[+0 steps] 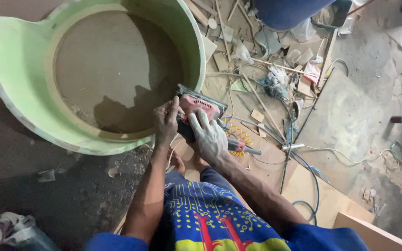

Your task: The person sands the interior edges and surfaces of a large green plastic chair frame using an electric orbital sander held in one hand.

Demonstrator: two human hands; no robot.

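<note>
Green-painted and big, the curved shell (19,79) fills the upper left of the view, a round tub-like form with a pale wooden rim and a flat brown panel (112,65) set inside it, standing on the dark dusty floor (33,186). It looks rigid and bulky, probably too awkward for one hand to shift; the thick rim would be the natural place to grab it.

Down a size now: the red power sander (200,108), pressed against the shell's near edge at centre frame. It looks like a compact, hard-bodied tool, likely with some weight and plenty of vibration, so a two-handed hold over the top of the housing seems the sound way to carry it.

And that is the grip on show. The left hand (166,122) is wrapped around the tool's left side, fingers curled closed on the body. The right hand (210,138), pale with dust, lies over the back of it, fingers spread and clamped down on the casing.

Trailing off to the right, a thin hose (303,169) and a small coiled yellow line (240,135) run among wood offcuts (219,60) and scraps.
</note>
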